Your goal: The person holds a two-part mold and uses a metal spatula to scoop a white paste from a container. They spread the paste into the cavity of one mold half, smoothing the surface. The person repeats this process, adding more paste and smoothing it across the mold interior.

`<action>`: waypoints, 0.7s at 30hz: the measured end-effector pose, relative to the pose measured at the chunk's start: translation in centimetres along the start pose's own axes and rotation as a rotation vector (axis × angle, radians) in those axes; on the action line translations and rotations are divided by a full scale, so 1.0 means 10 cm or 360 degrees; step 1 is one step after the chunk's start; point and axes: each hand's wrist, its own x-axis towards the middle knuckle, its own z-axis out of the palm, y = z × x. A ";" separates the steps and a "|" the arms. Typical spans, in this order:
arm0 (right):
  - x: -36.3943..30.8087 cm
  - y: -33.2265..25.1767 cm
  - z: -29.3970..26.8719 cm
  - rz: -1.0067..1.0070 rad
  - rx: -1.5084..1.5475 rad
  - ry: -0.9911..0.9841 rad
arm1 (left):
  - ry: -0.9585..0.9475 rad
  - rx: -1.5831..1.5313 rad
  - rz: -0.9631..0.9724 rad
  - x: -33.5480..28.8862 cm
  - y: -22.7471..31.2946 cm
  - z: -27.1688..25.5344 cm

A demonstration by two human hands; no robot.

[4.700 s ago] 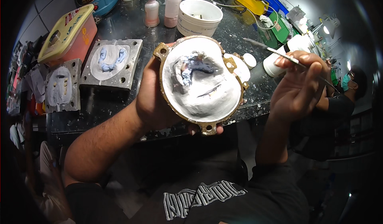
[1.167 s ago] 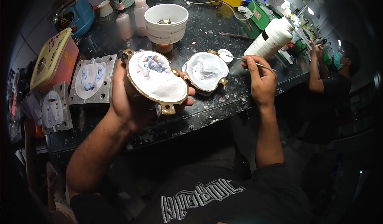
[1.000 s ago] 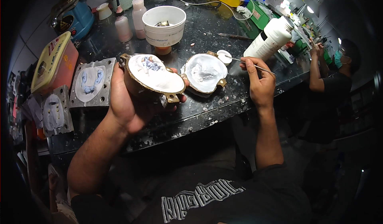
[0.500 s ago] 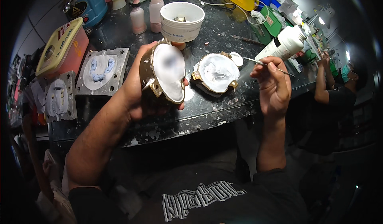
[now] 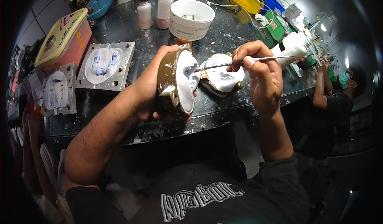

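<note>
- Guard against a drop past the near edge of the desk (image 5: 119, 26), possible on any loosening of the left hand (image 5: 148, 82). Count one desk.
- Count one lidded container (image 5: 76, 50) at far left, well apart from the held flask (image 5: 168, 74).
- Count two square plates at left, each filled with plaster: a larger plate (image 5: 124, 62) and a smaller plate (image 5: 72, 84).
- Avoid knocking the bucket (image 5: 189, 27), near the left hand; likely cause, a hasty lift away from the body. Count one.
- Count two round flasks. Find the held flask above the desk, tilted, plaster face turned right. Find the resting flask (image 5: 204, 77) on the desk, partly hidden. Allow for rims colliding, probably through a rightward swing.
- Count two hands at work, apart from each other: left hand wrapped round the held flask, right hand (image 5: 261, 74) pinching the tool (image 5: 218, 65).
- Count one white bottle (image 5: 294, 45) just beyond the right hand; allow for toppling by a backward stroke.
- Count two slim bottles beside the bucket: a left bottle (image 5: 145, 16) and a right bottle (image 5: 164, 10).
- Count one tool. Note tip at the hollow (image 5: 190, 74) in the plaster face; contact, cannot tell. Expect possible gouging from excess pressure, or a skid toward the left hand from a slip.
</note>
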 end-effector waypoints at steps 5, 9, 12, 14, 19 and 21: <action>0.02 0.02 -0.01 0.0103 0.0091 0.0071 | 0.0003 -0.0070 -0.0029 -0.02 0.01 0.04; 0.03 0.03 0.00 0.0123 0.0020 0.0071 | 0.0052 -0.0105 -0.0036 -0.02 0.02 0.03; 0.05 0.08 -0.04 0.0107 0.0126 0.0017 | -0.0023 -0.0144 -0.0033 -0.01 0.00 -0.02; 0.07 0.09 -0.06 0.0104 0.0129 -0.0006 | -0.0062 -0.0140 -0.0025 -0.01 0.00 -0.03; 0.09 0.08 -0.08 0.0120 0.0163 0.0008 | -0.0087 -0.0072 -0.0049 -0.05 0.04 0.01; 0.11 0.09 -0.08 0.0128 0.0159 -0.0043 | -0.0055 -0.0097 -0.0007 -0.04 0.01 0.02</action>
